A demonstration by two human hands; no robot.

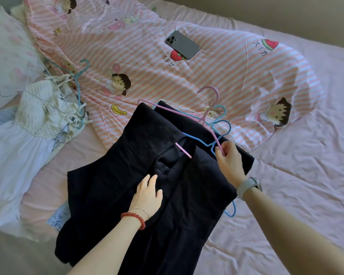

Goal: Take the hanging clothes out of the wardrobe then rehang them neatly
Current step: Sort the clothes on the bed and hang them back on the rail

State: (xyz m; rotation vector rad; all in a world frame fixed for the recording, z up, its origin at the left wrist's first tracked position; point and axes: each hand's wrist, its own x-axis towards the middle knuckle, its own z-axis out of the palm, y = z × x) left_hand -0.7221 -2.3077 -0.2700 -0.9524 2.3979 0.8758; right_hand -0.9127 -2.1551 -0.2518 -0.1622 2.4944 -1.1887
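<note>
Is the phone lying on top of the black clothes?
No, the phone lies on the striped cartoon quilt, well apart from the black clothes.

Pink-sheeted bed [298, 191], striped quilt [187, 76], beige wall [286, 10]

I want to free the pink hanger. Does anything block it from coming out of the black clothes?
Yes. The pink hanger, pinched by the right hand, crosses blue hangers, and its bar passes under black garment folds.

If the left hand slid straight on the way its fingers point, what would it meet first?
Probably the short pink hanger bar showing in the gap of the black folded trousers; the left hand lies flat on that cloth, fingers aimed up-right towards it.
</note>
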